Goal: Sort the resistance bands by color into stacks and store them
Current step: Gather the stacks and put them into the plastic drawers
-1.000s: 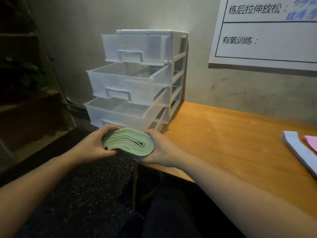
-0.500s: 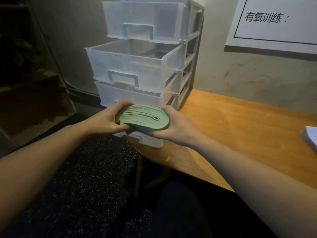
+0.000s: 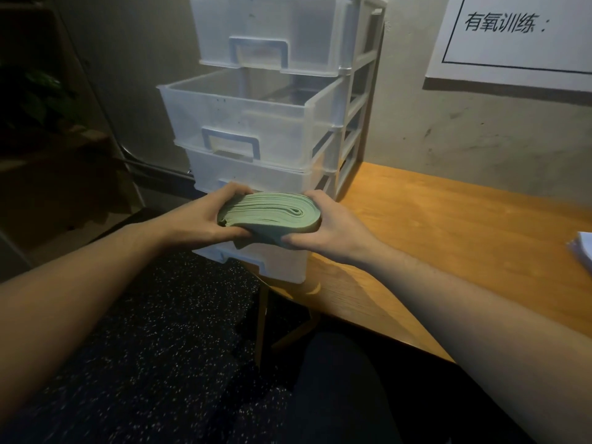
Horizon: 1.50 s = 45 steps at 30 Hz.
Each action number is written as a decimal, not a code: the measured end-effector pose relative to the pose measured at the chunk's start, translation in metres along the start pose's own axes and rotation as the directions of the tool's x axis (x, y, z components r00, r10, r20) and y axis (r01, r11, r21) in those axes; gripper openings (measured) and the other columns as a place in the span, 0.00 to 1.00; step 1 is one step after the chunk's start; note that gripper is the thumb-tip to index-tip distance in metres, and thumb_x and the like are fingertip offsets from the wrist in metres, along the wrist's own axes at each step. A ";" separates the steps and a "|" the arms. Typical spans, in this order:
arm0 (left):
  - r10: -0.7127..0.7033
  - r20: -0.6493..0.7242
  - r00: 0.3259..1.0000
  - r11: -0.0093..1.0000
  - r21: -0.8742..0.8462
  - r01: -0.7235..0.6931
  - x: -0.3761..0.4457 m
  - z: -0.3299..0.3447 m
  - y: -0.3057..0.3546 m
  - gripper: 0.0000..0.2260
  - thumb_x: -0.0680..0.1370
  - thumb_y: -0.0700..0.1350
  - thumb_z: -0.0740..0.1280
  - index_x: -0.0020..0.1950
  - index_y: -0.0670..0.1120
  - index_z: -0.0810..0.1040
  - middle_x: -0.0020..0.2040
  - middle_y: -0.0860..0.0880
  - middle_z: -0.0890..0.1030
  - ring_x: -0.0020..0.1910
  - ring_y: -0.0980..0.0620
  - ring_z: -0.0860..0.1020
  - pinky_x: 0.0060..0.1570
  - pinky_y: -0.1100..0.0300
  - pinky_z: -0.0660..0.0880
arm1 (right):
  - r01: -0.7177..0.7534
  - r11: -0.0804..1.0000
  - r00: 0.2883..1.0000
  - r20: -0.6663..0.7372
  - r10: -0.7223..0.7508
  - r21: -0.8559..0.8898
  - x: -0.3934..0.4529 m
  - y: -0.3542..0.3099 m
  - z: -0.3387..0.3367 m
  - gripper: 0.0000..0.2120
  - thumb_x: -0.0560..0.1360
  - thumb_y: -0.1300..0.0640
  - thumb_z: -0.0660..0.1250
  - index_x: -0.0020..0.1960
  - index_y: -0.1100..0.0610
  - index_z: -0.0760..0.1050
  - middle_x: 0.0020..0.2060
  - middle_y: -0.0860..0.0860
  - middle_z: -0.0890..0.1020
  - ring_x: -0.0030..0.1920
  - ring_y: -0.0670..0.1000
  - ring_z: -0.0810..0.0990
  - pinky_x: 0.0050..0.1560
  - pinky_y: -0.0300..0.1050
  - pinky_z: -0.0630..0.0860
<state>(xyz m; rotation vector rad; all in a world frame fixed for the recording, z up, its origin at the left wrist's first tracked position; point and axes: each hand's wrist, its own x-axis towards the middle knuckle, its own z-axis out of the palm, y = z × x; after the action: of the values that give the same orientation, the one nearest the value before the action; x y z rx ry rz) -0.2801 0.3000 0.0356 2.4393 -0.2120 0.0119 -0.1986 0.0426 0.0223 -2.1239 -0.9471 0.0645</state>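
Dimly, wooden table (image 3: 448,225) bears drawer unit (image 3: 272,123), seemingly translucent

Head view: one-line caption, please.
Both hands, left and right, grip a green resistance-band stack before open drawers.

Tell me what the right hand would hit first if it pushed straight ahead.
Probably the translucent plastic bottom drawer of the drawer unit, just beyond the right hand gripping the folded green resistance bands; depth is unclear.
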 end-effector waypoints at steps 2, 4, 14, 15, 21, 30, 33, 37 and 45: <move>-0.007 -0.008 1.000 1.000 -0.005 0.007 -0.007 -0.002 0.001 0.30 0.72 0.58 0.72 0.72 0.59 0.65 0.62 0.64 0.73 0.60 0.69 0.74 0.56 0.71 0.72 | -0.009 1.000 1.000 0.006 0.009 0.017 -0.001 -0.003 0.002 0.35 0.67 0.44 0.79 0.68 0.51 0.70 0.58 0.44 0.80 0.57 0.43 0.77 0.57 0.43 0.78; -0.016 -0.005 1.000 1.000 0.004 0.016 -0.012 -0.005 0.001 0.30 0.72 0.58 0.72 0.72 0.60 0.65 0.62 0.64 0.73 0.60 0.69 0.74 0.57 0.68 0.73 | -0.012 1.000 1.000 0.013 0.012 0.026 -0.001 -0.005 0.004 0.35 0.66 0.44 0.79 0.68 0.51 0.70 0.58 0.44 0.80 0.57 0.44 0.78 0.57 0.43 0.78; -0.065 -0.026 0.998 0.993 0.101 0.067 0.008 -0.027 -0.009 0.32 0.71 0.51 0.78 0.69 0.58 0.65 0.60 0.60 0.74 0.60 0.61 0.75 0.59 0.62 0.75 | -0.044 0.972 0.998 0.023 0.051 -0.230 0.017 -0.022 0.011 0.39 0.67 0.43 0.78 0.71 0.50 0.66 0.54 0.45 0.78 0.53 0.48 0.78 0.47 0.42 0.75; -0.072 -0.017 0.997 0.991 0.113 0.073 0.012 -0.027 -0.012 0.32 0.71 0.49 0.79 0.69 0.57 0.66 0.60 0.59 0.74 0.60 0.60 0.75 0.60 0.60 0.75 | -0.030 0.959 0.999 0.015 0.035 -0.282 0.018 -0.021 0.014 0.38 0.66 0.42 0.78 0.71 0.50 0.66 0.53 0.45 0.78 0.53 0.49 0.78 0.46 0.43 0.75; -0.072 -0.009 0.997 0.987 0.145 0.073 0.027 -0.024 -0.018 0.32 0.71 0.45 0.79 0.68 0.56 0.66 0.58 0.60 0.74 0.59 0.62 0.75 0.58 0.64 0.73 | 0.007 0.906 1.000 -0.003 -0.009 -0.424 0.026 -0.012 0.017 0.39 0.64 0.33 0.75 0.69 0.49 0.68 0.55 0.48 0.80 0.55 0.51 0.75 0.53 0.51 0.78; -0.079 0.061 0.995 0.982 0.177 0.067 0.033 -0.014 -0.037 0.32 0.68 0.41 0.81 0.66 0.53 0.68 0.59 0.57 0.76 0.58 0.62 0.77 0.56 0.67 0.76 | 0.140 0.671 0.983 0.023 -0.181 -0.728 0.029 -0.013 0.029 0.32 0.67 0.34 0.73 0.62 0.51 0.71 0.57 0.50 0.80 0.57 0.54 0.77 0.55 0.49 0.69; -0.077 0.051 0.996 0.984 0.166 0.067 0.033 -0.013 -0.042 0.31 0.68 0.41 0.81 0.64 0.55 0.69 0.57 0.59 0.76 0.56 0.68 0.76 0.51 0.74 0.73 | 0.141 0.680 0.988 0.054 -0.146 -0.719 0.033 -0.010 0.032 0.35 0.67 0.32 0.71 0.66 0.51 0.71 0.62 0.51 0.78 0.62 0.55 0.74 0.60 0.51 0.69; -0.125 0.092 0.988 0.971 0.215 0.103 0.041 -0.011 -0.048 0.30 0.69 0.41 0.80 0.64 0.55 0.69 0.57 0.59 0.75 0.56 0.61 0.76 0.50 0.70 0.74 | 0.150 0.597 0.989 0.109 -0.104 -0.788 0.036 -0.006 0.032 0.37 0.68 0.26 0.66 0.68 0.49 0.73 0.64 0.49 0.76 0.64 0.54 0.70 0.61 0.55 0.65; -0.170 0.144 0.975 0.959 0.252 0.130 0.060 0.004 -0.057 0.32 0.69 0.42 0.80 0.68 0.51 0.69 0.58 0.56 0.77 0.56 0.58 0.77 0.54 0.68 0.74 | 0.195 0.534 0.974 0.224 -0.011 -0.822 0.038 -0.009 0.031 0.32 0.74 0.28 0.62 0.68 0.46 0.75 0.66 0.49 0.73 0.67 0.55 0.66 0.63 0.62 0.63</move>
<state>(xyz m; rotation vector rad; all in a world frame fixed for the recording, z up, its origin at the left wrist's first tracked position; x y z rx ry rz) -0.2120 0.3312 0.0001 2.6956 -0.1016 -0.2454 -0.1870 0.0910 0.0166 -2.9866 -1.4194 -0.3320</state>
